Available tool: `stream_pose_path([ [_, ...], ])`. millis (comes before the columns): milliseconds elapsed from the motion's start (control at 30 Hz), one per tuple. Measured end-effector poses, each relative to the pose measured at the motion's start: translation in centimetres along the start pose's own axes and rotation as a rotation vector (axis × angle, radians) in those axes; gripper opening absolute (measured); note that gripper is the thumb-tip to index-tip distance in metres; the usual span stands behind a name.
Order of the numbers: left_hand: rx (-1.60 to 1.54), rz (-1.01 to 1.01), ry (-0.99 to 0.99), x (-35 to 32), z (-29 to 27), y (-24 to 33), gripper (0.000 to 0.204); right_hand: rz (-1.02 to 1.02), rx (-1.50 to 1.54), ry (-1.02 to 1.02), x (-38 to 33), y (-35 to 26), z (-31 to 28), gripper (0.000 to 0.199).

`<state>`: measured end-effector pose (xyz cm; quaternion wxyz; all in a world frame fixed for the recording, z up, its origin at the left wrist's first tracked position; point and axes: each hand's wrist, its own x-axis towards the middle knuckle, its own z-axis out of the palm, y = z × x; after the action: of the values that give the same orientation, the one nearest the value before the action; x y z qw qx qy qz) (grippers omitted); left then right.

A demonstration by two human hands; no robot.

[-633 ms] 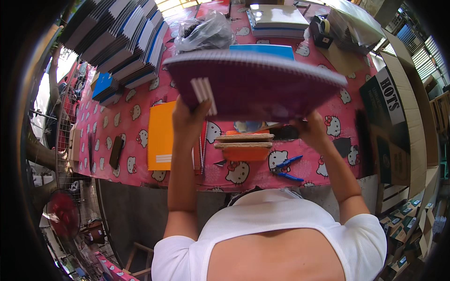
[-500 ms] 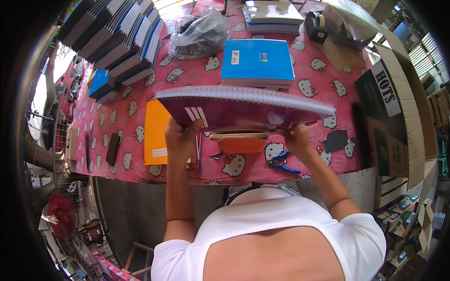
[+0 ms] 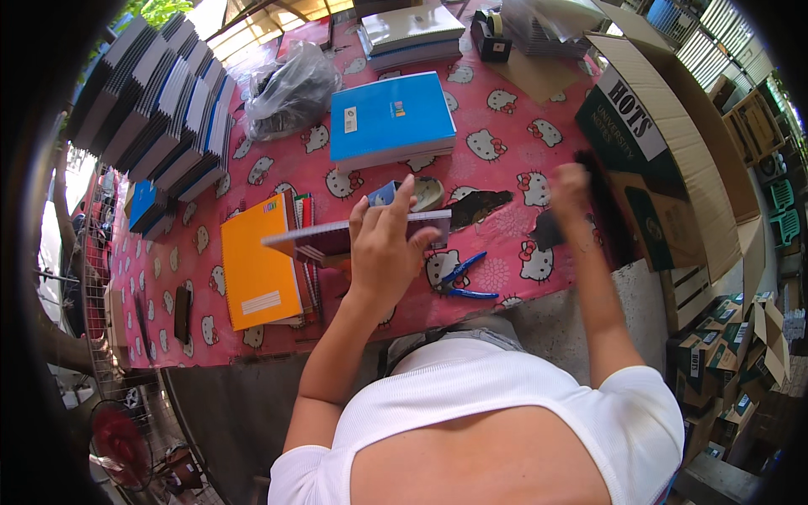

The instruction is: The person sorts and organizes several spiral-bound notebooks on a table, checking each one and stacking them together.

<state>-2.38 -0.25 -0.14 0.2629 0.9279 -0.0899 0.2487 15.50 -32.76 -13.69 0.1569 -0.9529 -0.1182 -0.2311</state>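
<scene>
My left hand [image 3: 385,252] grips a purple spiral notebook [image 3: 337,237] by its near edge and holds it flat just above the pink patterned table [image 3: 505,126]. Under it lies an orange notebook [image 3: 255,273] on a small pile. My right hand [image 3: 569,181] is off the notebook, out to the right by a dark flat piece [image 3: 549,229] and an open cardboard box [image 3: 673,151]. It is blurred with the fingers curled, so what it holds cannot be made out. Blue-handled pliers [image 3: 459,278] lie between my hands.
A stack of blue notebooks [image 3: 391,118] sits at the table's middle, with a tape roll [image 3: 426,192] in front of it. A black plastic bag [image 3: 290,88] and rows of dark notebooks [image 3: 156,114] fill the far left. More boxes [image 3: 724,353] stand at the right.
The purple notebook has come down from near my face to just above the table. My right hand has let go of it and swung right toward the cardboard box.
</scene>
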Motion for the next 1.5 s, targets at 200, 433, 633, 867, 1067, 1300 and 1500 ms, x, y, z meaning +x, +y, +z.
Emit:
stream_pose_path([
  [200,0.019,0.098,0.271,1.6,0.3,0.9,0.014,0.204,-0.166,-0.111,2.1,12.8,-0.5,0.03],
  [433,-0.04,-0.035,0.202,0.4,0.3,0.5,0.015,-0.367,0.542,-0.09,0.0,-11.2,-9.2,0.029],
  [633,-0.063,-0.029,0.197,0.6,0.2,0.9,0.015,-0.261,1.004,-0.213,-0.2,-17.8,-11.4,0.023],
  [867,-0.049,-0.009,0.225,-0.3,0.2,1.0,0.016,-0.369,1.059,-0.423,1.4,-17.9,-12.2,0.023],
  [1067,-0.031,-0.039,0.251,-0.3,0.6,1.4,0.015,-0.372,1.017,-0.576,2.6,-17.7,-12.4,0.02],
  [1300,-0.043,-0.028,0.247,-0.1,0.5,1.5,0.015,-0.418,1.02,-0.673,3.3,-17.3,-12.0,0.018],
  [1500,-0.021,0.061,0.304,-1.2,0.8,1.2,0.016,-0.343,1.094,-0.556,2.9,-17.8,-12.4,0.021],
])
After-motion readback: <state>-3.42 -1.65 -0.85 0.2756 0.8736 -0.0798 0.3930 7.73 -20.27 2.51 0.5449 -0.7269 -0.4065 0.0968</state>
